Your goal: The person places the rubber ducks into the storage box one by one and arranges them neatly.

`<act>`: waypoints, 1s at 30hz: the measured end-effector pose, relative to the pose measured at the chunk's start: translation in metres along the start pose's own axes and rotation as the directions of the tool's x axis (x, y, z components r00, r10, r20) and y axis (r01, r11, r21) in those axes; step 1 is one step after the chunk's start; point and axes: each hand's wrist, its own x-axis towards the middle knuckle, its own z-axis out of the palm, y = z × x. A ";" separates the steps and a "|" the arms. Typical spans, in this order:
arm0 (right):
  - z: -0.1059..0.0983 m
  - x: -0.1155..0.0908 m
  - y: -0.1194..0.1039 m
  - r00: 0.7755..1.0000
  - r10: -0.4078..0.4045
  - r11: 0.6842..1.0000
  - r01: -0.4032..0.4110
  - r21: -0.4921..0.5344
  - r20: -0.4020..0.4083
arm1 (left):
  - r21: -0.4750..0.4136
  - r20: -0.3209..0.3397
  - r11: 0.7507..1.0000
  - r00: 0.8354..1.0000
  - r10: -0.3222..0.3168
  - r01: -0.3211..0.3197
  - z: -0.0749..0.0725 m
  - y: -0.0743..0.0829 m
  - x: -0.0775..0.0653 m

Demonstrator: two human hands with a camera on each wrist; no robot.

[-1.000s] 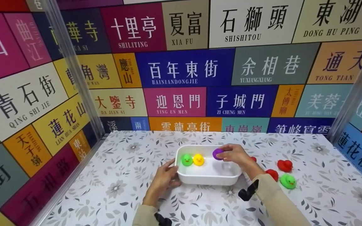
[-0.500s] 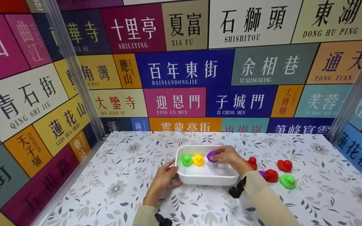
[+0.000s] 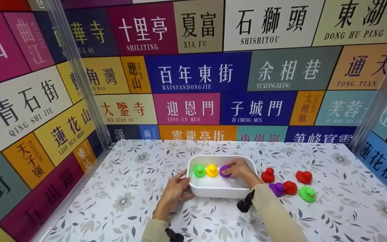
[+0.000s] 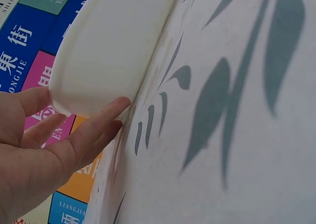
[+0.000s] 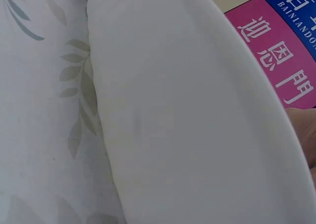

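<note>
A white plastic tray [image 3: 222, 192] stands on the table, holding a green rubber duck [image 3: 200, 171] and a yellow rubber duck [image 3: 212, 171] side by side. Inside it, just right of the yellow one, my right hand [image 3: 242, 169] pinches a purple rubber duck [image 3: 224, 171], its fingers covering part of it. My left hand [image 3: 176, 190] steadies the tray's left end. In the left wrist view, the left hand's fairly straight fingers [image 4: 106, 112] lie against the tray wall [image 4: 113, 51]. The tray's side [image 5: 187, 105] fills most of the right wrist view and hides nearly all of the right hand.
To the tray's right lie more rubber ducks: a red one [image 3: 268, 175] near its wall, a purple one [image 3: 276, 189] against another red one [image 3: 290, 188], a third red one [image 3: 304, 177] and a green one [image 3: 307, 194]. Sign-covered walls [image 3: 197, 72] enclose the floral-covered table [image 3: 123, 215].
My right hand has moved left and down inside the tray, bringing the purple duck next to the yellow one. The left hand has stayed at the tray's end.
</note>
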 end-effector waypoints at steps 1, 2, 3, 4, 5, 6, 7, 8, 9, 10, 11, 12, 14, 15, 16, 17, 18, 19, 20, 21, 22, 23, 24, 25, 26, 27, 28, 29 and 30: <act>0.000 0.000 0.000 1.000 -0.002 1.000 0.001 -0.003 -0.002 | 0.000 0.002 1.000 1.000 0.000 0.000 0.000 0.000 0.000; 0.000 0.000 0.001 1.000 -0.004 1.000 0.004 -0.008 -0.002 | 0.001 0.004 1.000 1.000 0.001 -0.001 0.001 0.001 0.000; 0.000 0.001 0.001 1.000 -0.003 1.000 0.003 -0.010 -0.003 | 0.005 0.004 1.000 1.000 0.004 -0.004 0.001 0.001 0.000; 0.000 0.001 0.001 1.000 -0.004 1.000 0.004 -0.018 -0.003 | 0.004 0.003 1.000 1.000 0.004 -0.005 0.001 0.001 0.000; 0.000 0.002 0.001 1.000 -0.006 1.000 0.006 -0.024 -0.004 | 0.006 -0.001 1.000 1.000 0.000 0.000 0.001 0.002 0.000; 0.000 0.002 0.000 1.000 -0.011 0.999 0.010 -0.034 -0.005 | 0.004 0.001 1.000 1.000 0.009 -0.009 0.001 0.002 0.000; 0.000 0.002 0.000 1.000 -0.009 0.999 0.008 -0.042 -0.009 | 0.002 0.003 1.000 1.000 0.017 -0.017 0.001 0.002 0.000; 0.001 0.003 0.000 1.000 -0.014 0.999 0.014 -0.050 -0.010 | 0.003 0.004 1.000 1.000 0.026 -0.026 0.002 0.002 0.000; 0.001 0.003 0.000 1.000 -0.013 0.999 0.012 -0.051 -0.013 | 0.001 0.005 1.000 0.999 0.031 -0.031 0.002 0.002 0.000; 0.001 0.003 0.001 1.000 -0.014 0.999 0.014 -0.052 -0.013 | -0.002 0.007 0.999 0.999 0.034 -0.034 0.002 0.002 0.000; 0.001 0.003 0.001 1.000 -0.015 0.999 0.015 -0.047 -0.013 | -0.003 0.010 0.999 0.999 0.039 -0.039 0.002 0.002 0.000; 0.001 0.002 0.001 1.000 -0.014 0.999 0.014 -0.041 -0.013 | -0.006 0.014 0.999 0.999 0.046 -0.046 0.002 0.001 0.000; 0.001 0.001 0.001 1.000 -0.007 1.000 0.007 -0.024 -0.013 | 0.001 0.012 0.999 0.999 0.038 -0.038 0.002 0.000 0.000; 0.001 0.001 0.000 1.000 -0.002 1.000 0.001 -0.021 -0.011 | 0.002 0.010 0.999 0.999 0.034 -0.034 0.002 0.000 0.000; 0.000 0.000 0.000 1.000 -0.002 1.000 0.002 -0.028 -0.008 | 0.005 0.010 0.999 0.999 0.036 -0.036 0.002 0.000 0.000; -0.001 -0.001 -0.001 1.000 0.003 1.000 -0.003 -0.031 -0.006 | 0.005 0.010 0.999 0.999 0.037 -0.037 0.002 -0.001 0.000; -0.003 -0.002 -0.003 1.000 0.007 0.999 -0.007 -0.042 -0.008 | 0.008 0.009 0.999 0.999 0.036 -0.036 0.002 -0.001 0.000; -0.005 -0.004 -0.005 1.000 0.011 0.998 -0.011 -0.055 -0.011 | 0.008 0.009 0.999 0.999 0.035 -0.035 0.002 -0.001 0.000; -0.008 -0.005 -0.007 1.000 0.009 0.998 -0.009 -0.062 -0.008 | 0.008 0.011 0.999 0.999 0.038 -0.038 0.002 -0.001 -0.001; -0.011 -0.008 -0.010 1.000 0.001 0.998 -0.001 -0.066 -0.002 | 0.011 0.010 0.999 0.999 0.033 -0.034 0.002 -0.001 -0.001; -0.015 -0.010 -0.013 1.000 -0.006 0.998 0.006 -0.067 0.002 | 0.010 0.011 0.999 0.999 0.033 -0.033 0.002 -0.001 -0.001; -0.018 -0.012 -0.016 1.000 -0.020 0.998 0.020 -0.064 0.006 | 0.009 0.011 1.000 1.000 0.028 -0.028 0.001 0.000 -0.001; -0.023 -0.015 -0.019 0.999 -0.042 0.997 0.043 -0.071 0.013 | 0.011 0.010 1.000 1.000 0.024 -0.024 0.001 0.000 -0.001; -0.027 -0.018 -0.021 0.998 -0.062 0.995 0.063 -0.073 0.023 | 0.009 0.011 1.000 1.000 0.022 -0.022 0.001 0.000 -0.001; -0.031 -0.021 -0.024 0.996 -0.084 0.993 0.087 -0.075 0.035 | 0.010 0.011 1.000 1.000 0.018 -0.018 0.000 0.000 -0.001; -0.035 -0.024 -0.027 0.993 -0.107 0.990 0.111 -0.086 0.043 | 0.012 0.009 1.000 1.000 0.015 -0.015 0.000 0.000 -0.001; -0.039 -0.027 -0.029 0.990 -0.129 0.986 0.134 -0.097 0.049 | 0.015 0.010 1.000 1.000 0.016 -0.016 0.000 0.000 -0.001; -0.044 -0.030 -0.030 0.987 -0.151 0.982 0.157 -0.105 0.057 | 0.021 0.007 1.000 1.000 0.011 -0.011 -0.001 0.000 -0.001; -0.048 -0.033 -0.033 0.984 -0.166 0.978 0.173 -0.118 0.066 | 0.025 0.007 1.000 1.000 0.008 -0.009 -0.001 0.000 -0.001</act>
